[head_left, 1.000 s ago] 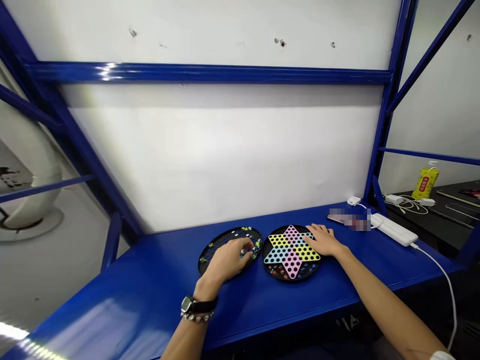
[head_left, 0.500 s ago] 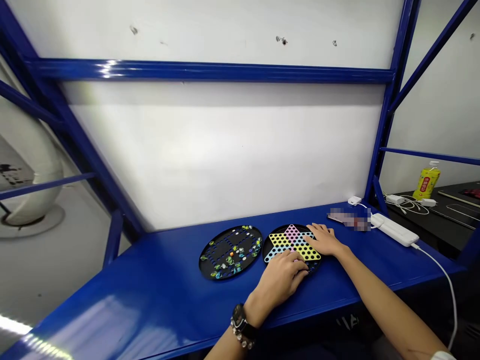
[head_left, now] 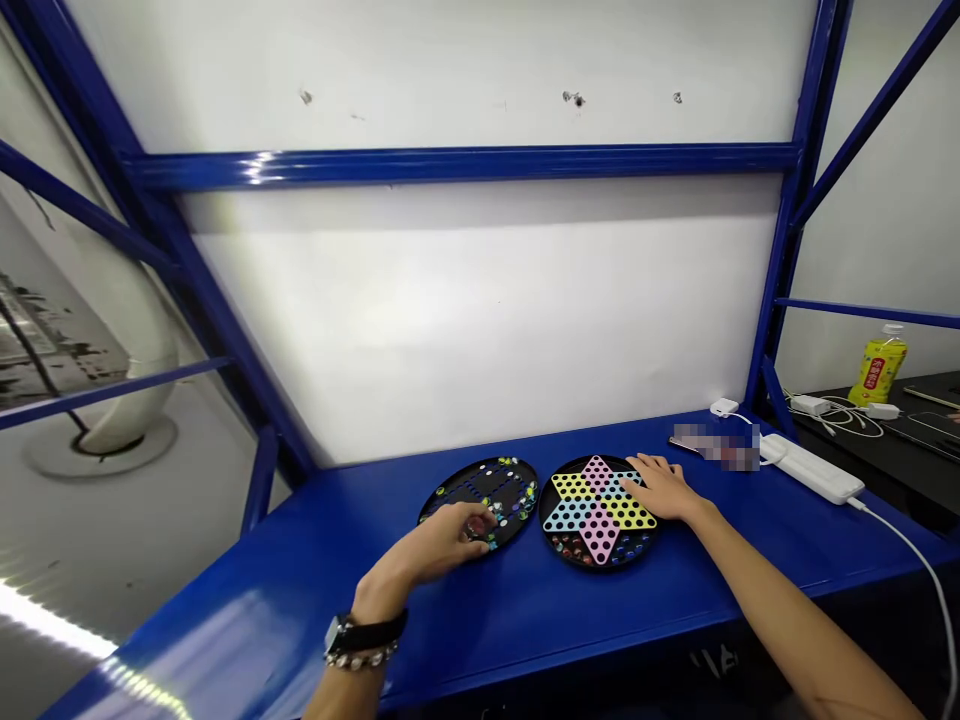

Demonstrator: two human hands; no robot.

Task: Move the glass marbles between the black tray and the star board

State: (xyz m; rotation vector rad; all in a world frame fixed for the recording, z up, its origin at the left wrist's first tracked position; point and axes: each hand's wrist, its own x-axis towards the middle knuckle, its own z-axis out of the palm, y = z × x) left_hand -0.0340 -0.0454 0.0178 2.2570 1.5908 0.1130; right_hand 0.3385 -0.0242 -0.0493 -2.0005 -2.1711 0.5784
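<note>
My left hand is over the left round black tray, its fingers curled toward the thumb. A blurred reddish patch shows between them; I cannot make out what it is. Glass marbles and white pieces lie around that tray, partly hidden by the hand. My right hand rests with outstretched fingers on the right edge of a Chinese checkers board, which has a star in pink, yellow and blue with holes. Red marbles and blue marbles sit in its front compartments.
A blurred phone, a white power strip and a charger lie on the blue table to the right. Blue frame bars and a white wall stand behind. A yellow bottle is on another table.
My left hand has moved left from the Chinese checkers board to the marble tray, uncovering the board's front. My right hand stays on the board's right edge. The camera view has shifted slightly.
</note>
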